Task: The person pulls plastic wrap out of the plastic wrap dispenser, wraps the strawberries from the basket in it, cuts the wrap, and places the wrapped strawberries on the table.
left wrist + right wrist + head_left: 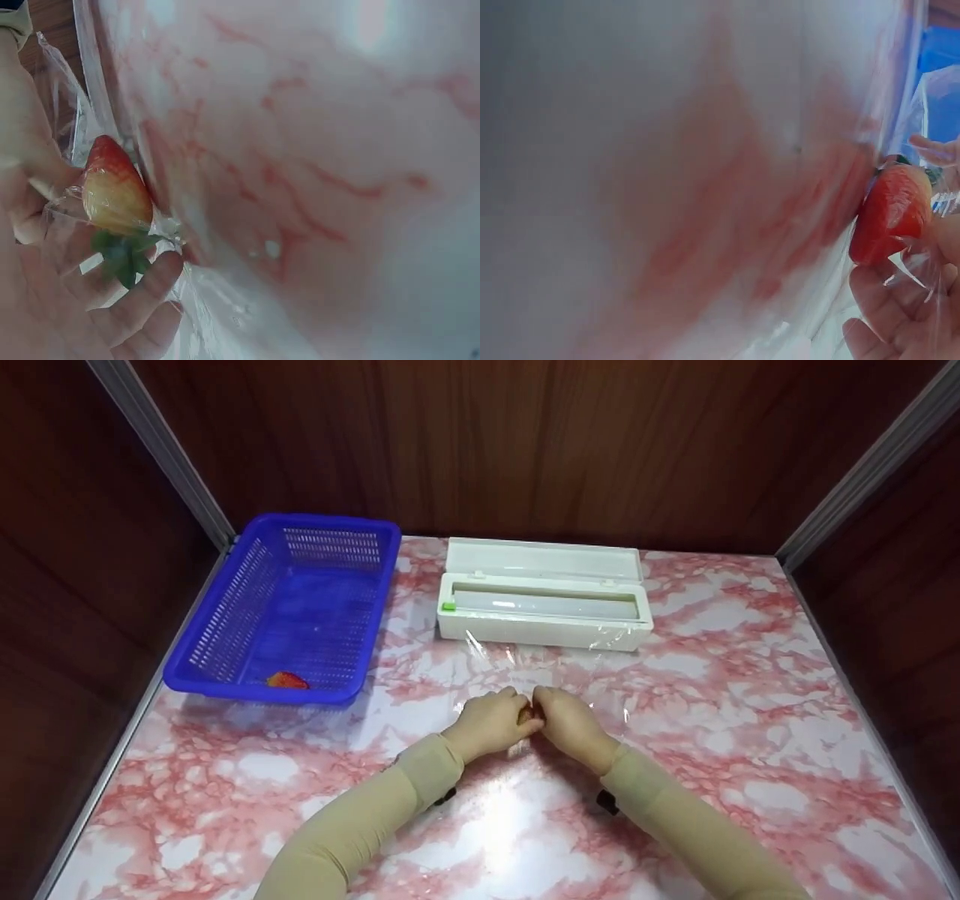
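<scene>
Clear plastic film (217,322) clings around a strawberry (116,191), red at the tip, paler yellow toward its green leaves, caught between the person's two hands just above the marbled red-and-white table (750,787). The left hand (491,724) has its fingers bent loosely around the leafy end, a little apart from one another, the thumb reaching across toward the other hand. The right hand (571,724) closes in at the red end, its fingers half curled and pressed to the fruit through the film; I can't make out every fingertip from here.

Both forearms, in beige sleeves (367,810), come in from the near edge and slant inward, so the hands meet knuckles-up, nearly touching, with the fruit mostly hidden under them.

Beyond the hands sits a white cling-film dispenser (540,634), lid tipped back, a roll (555,604) lying inside and a green tab (448,606) at the left end of its front edge. The film stretches from it to the hands. Off to the left stands a blue plastic basket (277,695), with one red-orange fruit (286,681) in its near end.
</scene>
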Tool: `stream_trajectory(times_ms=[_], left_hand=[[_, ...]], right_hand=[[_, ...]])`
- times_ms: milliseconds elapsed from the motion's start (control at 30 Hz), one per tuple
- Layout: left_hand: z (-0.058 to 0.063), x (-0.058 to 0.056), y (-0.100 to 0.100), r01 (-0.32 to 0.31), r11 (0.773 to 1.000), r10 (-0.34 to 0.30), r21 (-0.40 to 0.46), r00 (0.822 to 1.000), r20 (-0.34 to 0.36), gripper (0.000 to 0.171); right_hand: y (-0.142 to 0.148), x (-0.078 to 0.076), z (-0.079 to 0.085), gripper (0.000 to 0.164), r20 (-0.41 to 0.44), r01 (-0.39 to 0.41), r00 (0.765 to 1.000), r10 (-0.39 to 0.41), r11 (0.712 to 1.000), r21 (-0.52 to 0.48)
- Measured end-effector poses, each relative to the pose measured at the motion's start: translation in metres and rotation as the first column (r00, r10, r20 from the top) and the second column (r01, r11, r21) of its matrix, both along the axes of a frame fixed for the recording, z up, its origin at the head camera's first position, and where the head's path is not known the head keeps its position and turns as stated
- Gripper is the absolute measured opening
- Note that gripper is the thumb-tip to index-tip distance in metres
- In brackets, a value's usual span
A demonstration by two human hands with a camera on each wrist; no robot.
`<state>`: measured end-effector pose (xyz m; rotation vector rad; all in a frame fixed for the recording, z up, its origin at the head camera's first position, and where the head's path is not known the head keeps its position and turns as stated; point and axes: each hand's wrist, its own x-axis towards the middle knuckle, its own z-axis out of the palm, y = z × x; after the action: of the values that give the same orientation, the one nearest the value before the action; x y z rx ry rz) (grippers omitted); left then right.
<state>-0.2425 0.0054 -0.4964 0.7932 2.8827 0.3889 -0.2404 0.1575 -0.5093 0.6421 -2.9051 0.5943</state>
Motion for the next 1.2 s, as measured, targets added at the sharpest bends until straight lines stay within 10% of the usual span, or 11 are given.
stream_trajectory(times_ms=[667, 1200], left_hand=[[-0.001, -0.005, -0.002, 0.012, 1.000, -0.012, 0.014, 1.000, -0.025, 0.015], [-0.001, -0.012, -0.009, 0.031, 0.991, -0.042, 0.134, 0.996, 0.079, 0.006]], right_hand=[[0.008, -0.004, 0.019, 0.006, 0.085, 0.080, 0.994, -0.074, 0.995, -0.065], [-0.006, 0.003, 0.014, 0.025, 0.021, -0.048, 0.999, 0.047, 0.998, 0.034]])
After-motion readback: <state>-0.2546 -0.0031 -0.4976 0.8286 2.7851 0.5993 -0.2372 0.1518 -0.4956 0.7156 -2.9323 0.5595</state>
